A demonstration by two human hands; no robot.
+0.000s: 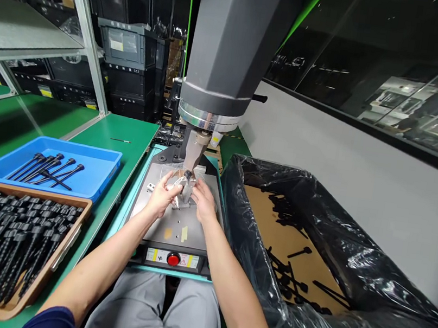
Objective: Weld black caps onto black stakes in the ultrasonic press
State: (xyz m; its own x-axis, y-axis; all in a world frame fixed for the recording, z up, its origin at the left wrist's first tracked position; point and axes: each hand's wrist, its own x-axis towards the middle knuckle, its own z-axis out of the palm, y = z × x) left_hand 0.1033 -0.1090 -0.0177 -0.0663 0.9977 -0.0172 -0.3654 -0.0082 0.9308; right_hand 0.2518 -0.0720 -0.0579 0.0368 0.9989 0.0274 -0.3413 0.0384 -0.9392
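A large grey press machine (230, 50) stands over a metal work plate (178, 218), its narrow tool tip (192, 154) pointing down at a small fixture. My left hand (161, 195) rests on the plate just left of the tip, fingers pinched on a small pale part (178, 182) beneath it. Just right of the tip, my right hand (204, 200) has its fingers curled at the same fixture; what they hold is hidden.
A red button (173, 259) sits on the machine's front panel. Left on the green bench (125, 133) are a blue tray (89, 177) with a few black rods and a brown tray (39, 290) full of them. A bag-lined carton (294, 235) at right holds several black rods.
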